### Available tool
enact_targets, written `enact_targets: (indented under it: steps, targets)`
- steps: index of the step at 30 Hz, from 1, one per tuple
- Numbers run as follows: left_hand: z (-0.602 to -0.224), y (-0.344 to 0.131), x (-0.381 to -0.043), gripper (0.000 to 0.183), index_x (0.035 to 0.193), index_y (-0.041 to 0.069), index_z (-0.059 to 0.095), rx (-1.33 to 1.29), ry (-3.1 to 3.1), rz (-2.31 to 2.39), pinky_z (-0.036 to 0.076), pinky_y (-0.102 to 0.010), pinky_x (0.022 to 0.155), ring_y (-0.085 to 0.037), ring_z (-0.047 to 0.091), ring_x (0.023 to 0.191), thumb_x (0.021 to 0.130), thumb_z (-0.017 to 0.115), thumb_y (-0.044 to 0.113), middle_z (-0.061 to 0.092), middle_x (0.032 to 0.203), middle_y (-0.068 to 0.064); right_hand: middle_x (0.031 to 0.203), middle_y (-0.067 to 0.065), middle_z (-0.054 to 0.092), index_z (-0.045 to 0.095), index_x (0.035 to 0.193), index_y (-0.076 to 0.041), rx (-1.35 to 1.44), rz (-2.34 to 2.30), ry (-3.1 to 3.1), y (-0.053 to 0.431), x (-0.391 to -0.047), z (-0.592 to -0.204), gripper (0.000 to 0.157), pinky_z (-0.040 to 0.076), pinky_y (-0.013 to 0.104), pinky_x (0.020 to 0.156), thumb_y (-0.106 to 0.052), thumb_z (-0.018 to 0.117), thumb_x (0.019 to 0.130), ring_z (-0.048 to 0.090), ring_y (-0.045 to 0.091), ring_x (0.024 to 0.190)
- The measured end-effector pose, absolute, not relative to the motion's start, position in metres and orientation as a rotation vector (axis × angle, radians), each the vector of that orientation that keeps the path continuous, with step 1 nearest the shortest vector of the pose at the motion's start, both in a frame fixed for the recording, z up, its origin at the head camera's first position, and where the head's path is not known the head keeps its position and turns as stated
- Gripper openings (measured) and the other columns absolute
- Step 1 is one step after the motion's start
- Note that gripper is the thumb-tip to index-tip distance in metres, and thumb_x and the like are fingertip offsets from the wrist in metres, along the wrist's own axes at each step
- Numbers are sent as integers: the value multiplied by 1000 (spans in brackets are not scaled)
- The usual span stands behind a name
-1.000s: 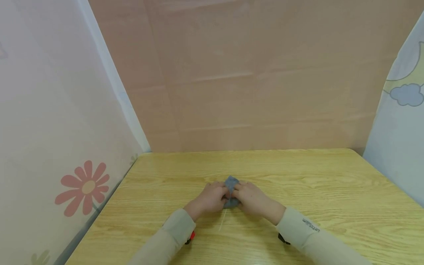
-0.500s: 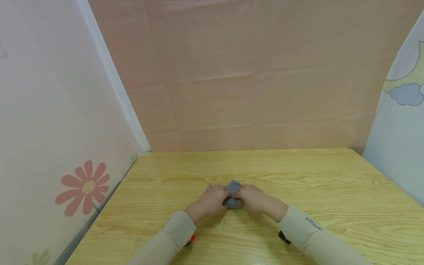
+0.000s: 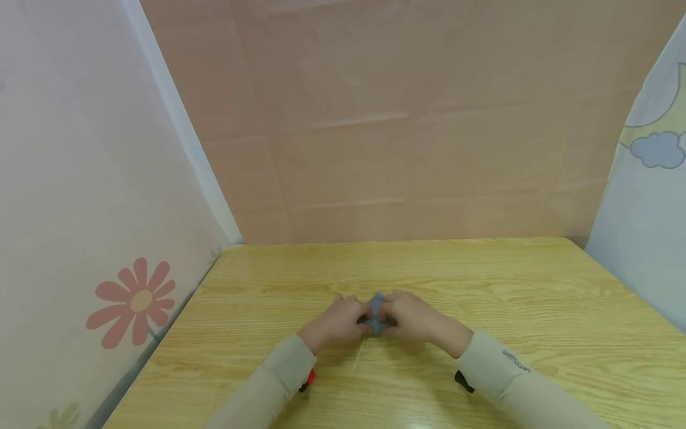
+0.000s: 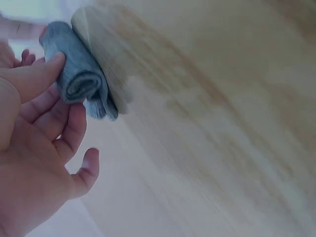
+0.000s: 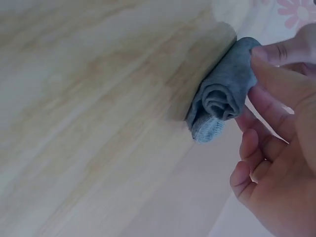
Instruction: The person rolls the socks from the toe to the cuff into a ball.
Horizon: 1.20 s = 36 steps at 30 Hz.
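A blue-grey sock (image 3: 377, 311) is partly rolled up on the table, between both hands. From the left, my left hand (image 3: 341, 320) pinches one end of the roll; its thumb lies on top in the left wrist view, where the sock (image 4: 74, 61) shows a spiral end. Opposite it, my right hand (image 3: 414, 319) pinches the other end between thumb and fingers. In the right wrist view, the rolled sock (image 5: 232, 74) has a lighter, textured flap beneath the coil, and the outer fingers of the right hand (image 5: 276, 143) are loosely bent.
The wood-grain table (image 3: 482, 280) extends around the hands. A plain tan cloth backdrop (image 3: 375, 119) hangs behind it. White patterned sheets flank it, with a pink flower (image 3: 140, 301) on the left one. Dark wrist straps show under both cuffs.
Both hands have worked at the sock in place, changing their finger positions around it. The right hand has risen slightly in the head view.
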<state>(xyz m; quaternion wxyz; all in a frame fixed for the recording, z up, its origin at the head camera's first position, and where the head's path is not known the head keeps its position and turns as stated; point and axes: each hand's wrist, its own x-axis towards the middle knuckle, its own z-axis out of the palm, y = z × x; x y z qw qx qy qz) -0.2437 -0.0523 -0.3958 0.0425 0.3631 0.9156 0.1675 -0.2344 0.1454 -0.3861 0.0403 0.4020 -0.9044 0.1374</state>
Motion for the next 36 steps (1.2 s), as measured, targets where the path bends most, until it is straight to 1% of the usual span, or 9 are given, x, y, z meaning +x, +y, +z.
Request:
enact_targets:
  steps: [4,9,13,15,17,23,27,31,36]
  targets:
    - [-394,-54,-246,4,88,12,71,1044,2703,593,25,-64,104,-5,48,69,89,70,17,60,73,9,81,-6,60,67,81,-13,1266,364,-2767,143,-231,-385,23,39,23,64,-14,85,68,43,7,71]
    - [-390,-54,-243,12,97,13,72,1029,2725,583,25,-65,103,-9,51,87,86,73,17,60,88,10,70,-12,51,62,72,-15,1281,358,-2768,141,-230,-385,19,33,22,61,-8,79,68,35,5,64]
    - [-391,-54,-240,15,94,18,69,1154,2816,447,35,-44,94,-9,46,86,82,77,19,58,92,11,63,-11,41,58,68,-14,1298,514,-2813,141,-233,-385,18,28,20,56,1,68,69,31,5,60]
    - [-390,-54,-239,17,92,21,67,1238,2862,352,33,-33,82,-8,44,83,80,79,22,59,92,12,63,-10,40,59,70,-12,1287,597,-2856,142,-234,-385,16,27,20,55,3,65,72,31,5,58]
    - [-389,-53,-238,19,90,22,67,1296,2897,283,28,-30,76,-8,42,80,77,81,25,59,90,12,64,-10,41,61,75,-11,1268,641,-2903,144,-236,-385,13,28,20,55,1,64,76,32,4,58]
    - [-388,-51,-237,16,91,22,71,1334,2976,149,27,-28,73,-8,41,75,78,80,24,66,89,9,64,-9,41,60,76,-13,1231,677,-2973,145,-239,-386,11,27,21,55,-5,62,84,32,5,57]
    - [-391,-49,-239,6,86,21,72,1316,2986,130,26,-27,71,-9,39,71,81,75,20,65,81,9,75,-6,53,67,84,-8,1218,546,-2877,146,-238,-387,2,34,23,62,-9,65,83,39,8,67]
    - [-391,-46,-243,12,73,20,66,1263,2969,203,21,-27,67,-10,35,65,83,69,14,55,67,12,88,-2,61,71,96,-6,1204,393,-2739,145,-236,-388,16,42,26,67,-11,71,81,47,11,78]
    - [-391,-45,-246,19,69,19,61,1177,2874,382,25,-31,71,-10,35,64,86,66,13,48,62,13,85,-4,62,70,91,-14,1209,169,-2626,141,-231,-391,24,42,27,65,-27,82,75,49,11,75]
